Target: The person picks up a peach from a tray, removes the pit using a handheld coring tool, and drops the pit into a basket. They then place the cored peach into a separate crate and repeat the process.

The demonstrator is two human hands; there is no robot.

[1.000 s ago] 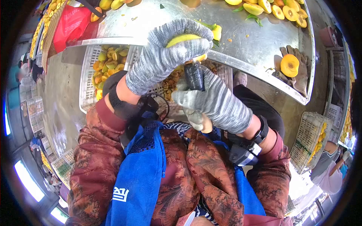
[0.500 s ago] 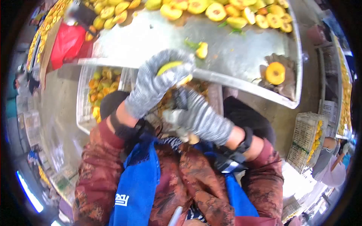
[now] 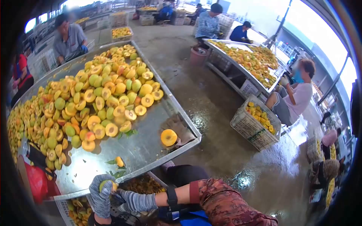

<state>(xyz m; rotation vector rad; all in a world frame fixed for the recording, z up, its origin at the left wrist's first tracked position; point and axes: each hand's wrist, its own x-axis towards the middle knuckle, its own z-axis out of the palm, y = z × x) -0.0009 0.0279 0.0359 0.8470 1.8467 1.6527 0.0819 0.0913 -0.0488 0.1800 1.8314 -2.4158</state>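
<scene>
At the near edge of the metal table (image 3: pixel 147 158), my left hand (image 3: pixel 98 196), in a grey knit glove, is closed around a yellow-green peach piece (image 3: pixel 103 184). Right beside it is my right hand (image 3: pixel 126 199), gloved too, its fingers curled close to the peach; what they hold is hidden. A small peach piece (image 3: pixel 119 162) with green leaves (image 3: pixel 119 174) lies on the table just beyond my hands. One cut peach half (image 3: pixel 168 138) rests near a brown crumpled cloth (image 3: pixel 180 130) at the right corner. Halved peaches (image 3: pixel 90 98) are heaped across the table.
Below the table edge are a crate of peach pieces (image 3: pixel 79 211) and another holding small brown-orange bits (image 3: pixel 141 184). A red bag (image 3: pixel 36 180) lies at the left corner. Rightward, a person (image 3: pixel 299 90) sits by a second table (image 3: pixel 277 81) and a white crate (image 3: pixel 241 122).
The view has swung up and to the right, bringing the peach heap and other people into sight. My hands now appear lower left, still together, the left still gripping the peach piece.
</scene>
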